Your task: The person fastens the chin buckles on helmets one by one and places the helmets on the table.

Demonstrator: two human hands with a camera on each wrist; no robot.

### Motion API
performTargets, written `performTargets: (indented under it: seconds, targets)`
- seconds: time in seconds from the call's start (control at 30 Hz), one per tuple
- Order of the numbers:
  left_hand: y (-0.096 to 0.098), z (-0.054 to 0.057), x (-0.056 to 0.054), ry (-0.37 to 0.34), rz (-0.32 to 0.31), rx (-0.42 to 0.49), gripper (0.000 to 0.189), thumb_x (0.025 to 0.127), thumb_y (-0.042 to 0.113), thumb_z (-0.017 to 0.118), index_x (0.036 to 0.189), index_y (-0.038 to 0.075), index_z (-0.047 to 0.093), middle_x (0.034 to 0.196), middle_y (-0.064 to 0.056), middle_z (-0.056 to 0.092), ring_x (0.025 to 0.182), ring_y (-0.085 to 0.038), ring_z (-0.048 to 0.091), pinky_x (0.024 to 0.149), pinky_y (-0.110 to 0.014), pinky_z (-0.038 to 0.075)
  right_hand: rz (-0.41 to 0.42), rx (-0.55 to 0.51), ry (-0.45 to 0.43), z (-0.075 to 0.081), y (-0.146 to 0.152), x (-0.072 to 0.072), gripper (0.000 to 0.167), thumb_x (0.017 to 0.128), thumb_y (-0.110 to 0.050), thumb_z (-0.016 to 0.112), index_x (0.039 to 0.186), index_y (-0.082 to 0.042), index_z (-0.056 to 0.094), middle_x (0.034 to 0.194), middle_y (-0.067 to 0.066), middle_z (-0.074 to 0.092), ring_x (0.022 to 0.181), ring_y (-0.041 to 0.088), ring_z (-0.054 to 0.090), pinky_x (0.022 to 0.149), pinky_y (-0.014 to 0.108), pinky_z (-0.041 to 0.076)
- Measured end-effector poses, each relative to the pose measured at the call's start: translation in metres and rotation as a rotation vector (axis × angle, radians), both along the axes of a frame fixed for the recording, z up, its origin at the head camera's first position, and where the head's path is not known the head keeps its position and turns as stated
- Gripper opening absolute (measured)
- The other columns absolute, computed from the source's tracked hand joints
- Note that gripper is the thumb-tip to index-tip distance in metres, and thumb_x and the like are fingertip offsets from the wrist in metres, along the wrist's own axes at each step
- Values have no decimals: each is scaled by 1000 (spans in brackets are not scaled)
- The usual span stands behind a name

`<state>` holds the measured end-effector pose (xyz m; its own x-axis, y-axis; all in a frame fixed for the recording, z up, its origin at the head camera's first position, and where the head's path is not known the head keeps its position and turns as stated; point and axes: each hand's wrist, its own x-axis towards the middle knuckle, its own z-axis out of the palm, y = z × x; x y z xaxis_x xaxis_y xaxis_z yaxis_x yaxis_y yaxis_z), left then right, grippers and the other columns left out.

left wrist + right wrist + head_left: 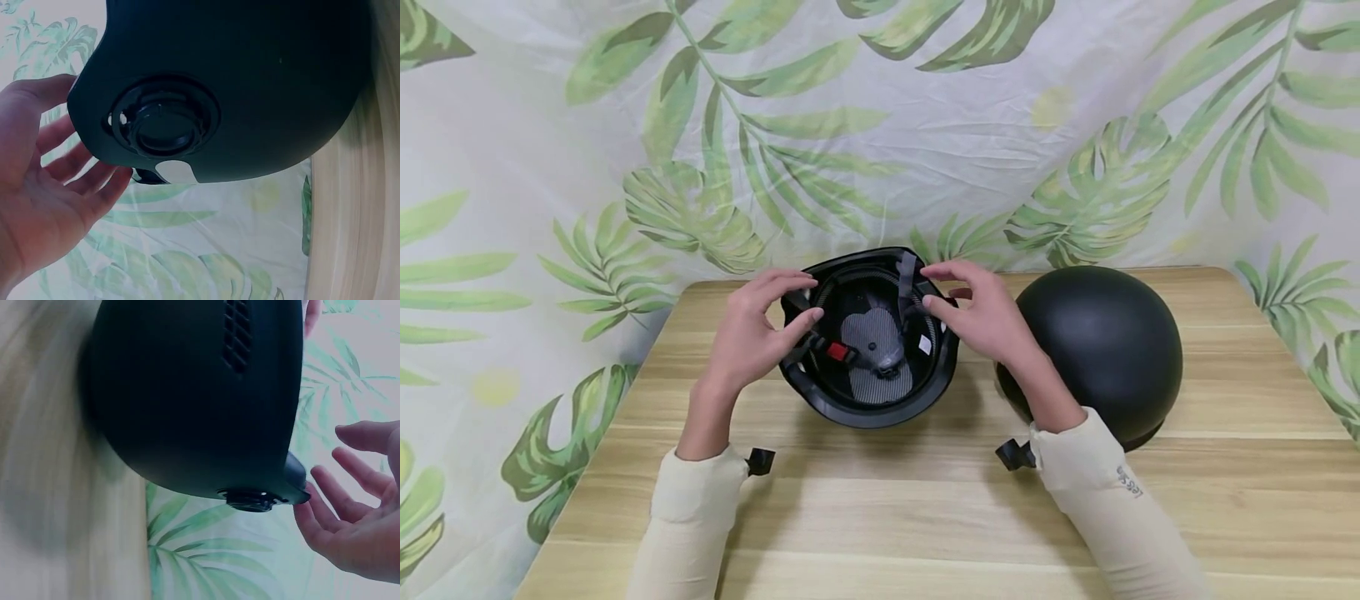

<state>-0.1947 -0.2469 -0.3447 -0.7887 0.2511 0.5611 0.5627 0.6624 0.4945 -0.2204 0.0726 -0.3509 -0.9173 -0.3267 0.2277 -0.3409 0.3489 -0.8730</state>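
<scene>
A black helmet (pixel 867 415) lies upside down on the table, its hollow facing up, with a ribbed grey lining (pixel 880 385) inside. A red buckle piece (pixel 838 351) sits at the left of the hollow, and a grey strap (pixel 906 273) stands up at the far right rim. My left hand (pixel 748 329) is at the left rim, thumb and fingers apart, fingertips right at the edge beside a round side fitting (pixel 165 128). My right hand (pixel 988 317) is at the right rim, fingers spread and fingertips touching the edge in the right wrist view.
A second black helmet (pixel 1097 342) rests dome up on the right, partly behind my right forearm. The wooden table (pixel 880 525) ends at a leaf-patterned cloth (pixel 955 167) close behind the helmets. Black wrist mounts (pixel 1015 455) stick out from both sleeves.
</scene>
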Motion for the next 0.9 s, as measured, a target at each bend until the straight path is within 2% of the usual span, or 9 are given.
performTargets:
  seconds: [0.2, 0.3, 0.43, 0.53, 0.7, 0.9]
  targets:
    - [-3, -2, 0, -11, 50, 29, 45, 92, 10, 84, 134, -1, 72, 142, -18, 69, 135, -37, 64, 113, -56, 49, -17, 14, 24, -11, 3, 5, 46, 102, -11, 73, 147, -6, 64, 155, 14, 58, 151, 31, 50, 119, 53, 49]
    - [-4, -3, 2, -40, 68, 48, 49, 94, 9, 82, 141, 0, 69, 148, -20, 65, 140, -40, 60, 115, -60, 48, -11, 27, 23, -16, 3, 6, 46, 102, -12, 73, 146, -6, 65, 154, 14, 59, 147, 32, 53, 118, 55, 49]
    - [-6, -3, 3, -92, 76, 62, 50, 97, 9, 80, 144, 0, 66, 150, -21, 62, 140, -40, 60, 111, -61, 53, -6, 55, 29, -19, 3, 7, 43, 102, -14, 74, 144, -8, 67, 150, 14, 62, 140, 33, 59, 114, 57, 52]
    - [-8, -5, 5, -145, 70, 87, 51, 98, 8, 78, 146, -1, 63, 151, -21, 61, 140, -40, 59, 107, -59, 56, -6, 67, 29, -20, 3, 8, 42, 102, -15, 74, 143, -8, 67, 149, 15, 62, 138, 34, 59, 112, 57, 53]
    - [-15, -8, 7, -258, 74, 120, 56, 101, 10, 74, 154, 0, 56, 157, -22, 56, 140, -44, 60, 105, -59, 57, -8, 107, 32, -21, 2, 8, 45, 102, -16, 74, 145, -8, 66, 156, 16, 56, 145, 35, 53, 110, 57, 53]
    - [-21, -11, 10, -407, 73, 97, 61, 106, 18, 70, 161, 4, 48, 163, -21, 51, 137, -45, 63, 104, -55, 57, -15, 161, 31, -25, -1, 12, 57, 101, -17, 73, 154, -5, 56, 160, 21, 51, 142, 40, 53, 104, 57, 53]
